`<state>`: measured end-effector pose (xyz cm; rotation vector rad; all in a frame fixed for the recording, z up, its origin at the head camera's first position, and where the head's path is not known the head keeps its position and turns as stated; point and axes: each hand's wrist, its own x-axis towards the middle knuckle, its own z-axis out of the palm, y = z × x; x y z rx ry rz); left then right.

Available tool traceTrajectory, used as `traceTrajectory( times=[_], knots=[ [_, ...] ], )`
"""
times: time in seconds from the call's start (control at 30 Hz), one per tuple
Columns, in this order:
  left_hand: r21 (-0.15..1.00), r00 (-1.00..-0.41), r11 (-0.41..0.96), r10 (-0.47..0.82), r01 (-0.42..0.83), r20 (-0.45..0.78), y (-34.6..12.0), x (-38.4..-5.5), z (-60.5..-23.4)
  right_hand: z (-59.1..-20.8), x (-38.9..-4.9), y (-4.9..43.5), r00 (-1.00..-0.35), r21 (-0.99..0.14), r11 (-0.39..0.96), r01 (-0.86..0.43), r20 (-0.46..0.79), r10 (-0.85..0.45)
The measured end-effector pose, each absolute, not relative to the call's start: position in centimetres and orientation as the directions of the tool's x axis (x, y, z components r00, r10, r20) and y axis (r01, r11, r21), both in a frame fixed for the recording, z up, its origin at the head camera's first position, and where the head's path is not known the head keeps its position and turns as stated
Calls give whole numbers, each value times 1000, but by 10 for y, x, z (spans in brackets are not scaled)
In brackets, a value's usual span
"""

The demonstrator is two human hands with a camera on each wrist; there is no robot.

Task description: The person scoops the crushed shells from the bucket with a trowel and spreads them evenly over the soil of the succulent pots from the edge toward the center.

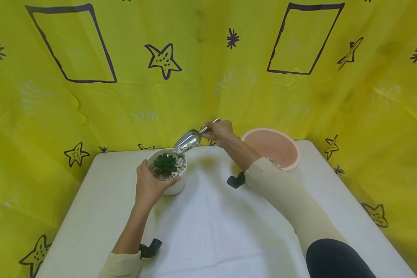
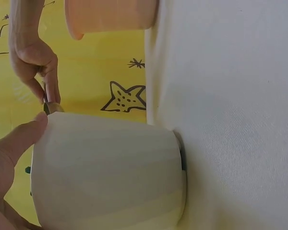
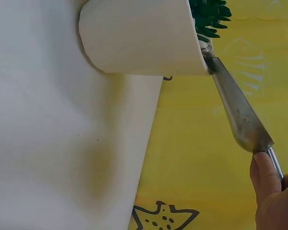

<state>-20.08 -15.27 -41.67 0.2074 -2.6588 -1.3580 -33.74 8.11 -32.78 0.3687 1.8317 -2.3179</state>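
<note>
A white pot stands on the table, holding a green succulent and whitish pebbles. My left hand grips the pot from its near left side, thumb at the rim and fingers round the far side. In my right hand is the handle of a metal scoop, tilted down toward the pot. The scoop's mouth meets the pot's rim, with pebbles at its lip beside the plant. Seen from the right wrist, the scoop slants against the rim of the pot.
A pink basin stands at the back right, partly behind my right forearm, with some pebbles showing inside. A white cloth covers the table. Yellow patterned curtain hangs right behind the table's back edge and along both sides.
</note>
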Motion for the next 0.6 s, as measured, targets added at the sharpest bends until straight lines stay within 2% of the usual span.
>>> traceTrajectory(
  times=[0.6],
  knots=[
    [830,-995,558,-78,10,65,-166,-204,-417,-329,-339,79,-964,-935,-250,253,-267,21]
  ],
)
